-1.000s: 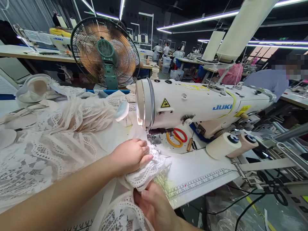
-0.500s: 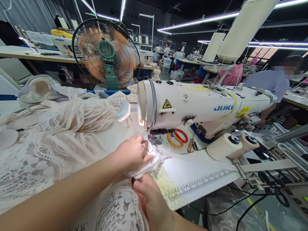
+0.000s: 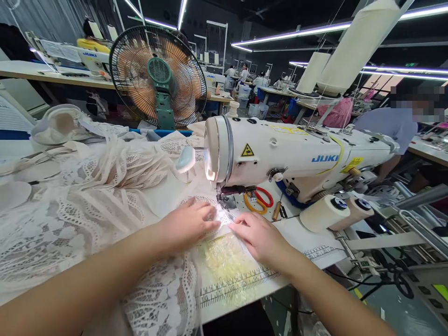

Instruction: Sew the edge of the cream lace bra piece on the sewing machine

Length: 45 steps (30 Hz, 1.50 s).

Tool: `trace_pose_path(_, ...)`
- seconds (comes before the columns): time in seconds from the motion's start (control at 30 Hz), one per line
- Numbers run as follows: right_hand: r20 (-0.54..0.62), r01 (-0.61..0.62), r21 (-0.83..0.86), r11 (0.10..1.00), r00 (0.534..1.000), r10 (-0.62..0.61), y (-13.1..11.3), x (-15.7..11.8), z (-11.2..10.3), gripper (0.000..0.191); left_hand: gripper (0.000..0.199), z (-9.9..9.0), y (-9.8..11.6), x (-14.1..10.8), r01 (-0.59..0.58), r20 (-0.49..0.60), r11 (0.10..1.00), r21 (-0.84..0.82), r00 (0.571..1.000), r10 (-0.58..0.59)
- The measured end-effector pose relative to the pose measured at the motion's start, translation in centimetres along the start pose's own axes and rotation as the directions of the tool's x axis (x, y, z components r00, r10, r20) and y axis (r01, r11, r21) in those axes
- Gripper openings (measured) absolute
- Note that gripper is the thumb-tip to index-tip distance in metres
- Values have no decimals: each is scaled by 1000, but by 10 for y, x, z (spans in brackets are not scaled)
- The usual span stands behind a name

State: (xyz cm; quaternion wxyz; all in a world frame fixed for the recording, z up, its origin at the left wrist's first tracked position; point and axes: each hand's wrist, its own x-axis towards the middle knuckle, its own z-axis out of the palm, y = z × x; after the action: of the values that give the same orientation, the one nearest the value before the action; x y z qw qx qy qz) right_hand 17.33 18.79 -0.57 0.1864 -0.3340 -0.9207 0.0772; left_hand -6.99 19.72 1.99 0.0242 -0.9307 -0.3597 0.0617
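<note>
Under the needle area of the white sewing machine [image 3: 280, 151] lies a strip of pale lace fabric [image 3: 161, 294], which hangs down toward me over the table edge. My left hand [image 3: 189, 224] rests flat on the lace just left of the presser foot [image 3: 227, 201], fingers stretched out. On the other side, my right hand [image 3: 261, 235] has thumb and forefinger together at the lace's edge, close to a thin metal piece by the foot. The lace between the two hands is brightly lit. My left palm hides part of the fabric.
Red-and-yellow-handled scissors [image 3: 257, 200] and a wooden-handled tool [image 3: 277, 210] lie beneath the machine arm. Heaped lace [image 3: 115, 163] covers the left side. A large fan [image 3: 159, 77] stands behind. Thread cones [image 3: 324, 213] sit at right. A printed ruler [image 3: 241, 282] runs along the front edge.
My right hand has moved up and right from the hanging lace to the fabric edge beside the foot. The left hand has flattened on the lace. The view has shifted slightly.
</note>
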Motion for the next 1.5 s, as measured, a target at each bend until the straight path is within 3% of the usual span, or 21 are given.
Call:
trace_pose_path(0.13,66,90,-41,995,994,-87,1,-1,6,24,36,11,21,-5,-142,-152,984,-103,980,126)
trace_pose_path(0.2,72,102,4,995,992,-102,-1,-5,6,26,32,15,30,-7,-143,-231,979,-143,967,108)
trace_pose_path(0.3,77,90,63,994,993,-95,-3,-8,5,25,27,15,37,-8,-108,-248,980,-167,967,65)
trace_pose_path(0.63,85,53,-21,998,995,-51,-11,5,12,21,18,15,21,2,-125,-311,987,-97,946,89)
trace_pose_path(0.83,91,35,-38,999,995,-31,-13,10,14,15,21,12,11,7,-141,-295,985,-102,950,106)
trace_pose_path(1.07,65,-5,57,998,998,1,-13,6,17,19,22,15,-2,12,-118,-301,986,-116,950,78)
trace_pose_path(1.5,39,-15,130,991,999,10,-13,6,16,21,24,9,-19,17,-30,-164,999,-44,986,23)
